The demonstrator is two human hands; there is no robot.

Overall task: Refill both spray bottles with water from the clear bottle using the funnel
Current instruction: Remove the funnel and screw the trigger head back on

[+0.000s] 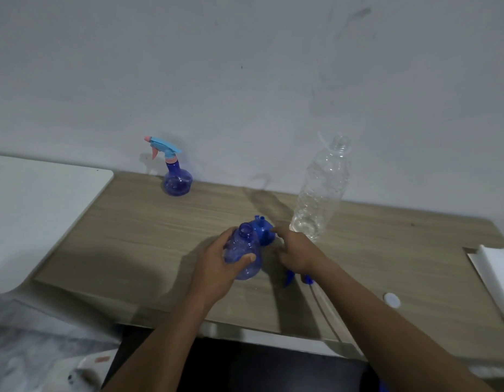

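Half done at best. Spray head (289, 278) off, on counter (132, 236) under right grip (294, 250); fingers spread, tips at funnel (262, 230). Left grip (214, 267) wrapped round open spray bottle (240, 247). Clear bottle (321, 188) uncapped, nearly drained. Far spray bottle (177, 179) capped, level unreadable.

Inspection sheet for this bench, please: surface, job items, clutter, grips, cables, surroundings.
Surface: wood-grain table.
Job's things: open blue bottle tilted; blue funnel behind it on the table; clear bottle upright, uncapped, little water; second spray bottle upright, head on, by wall; loose spray head under right wrist.
Clutter: white cap; white folded sheet at right.
Grips: left hand holds the open blue bottle; right hand open, fingertips at funnel.
Cables: nothing seen.
Surroundings: grey wall; white surface at left.
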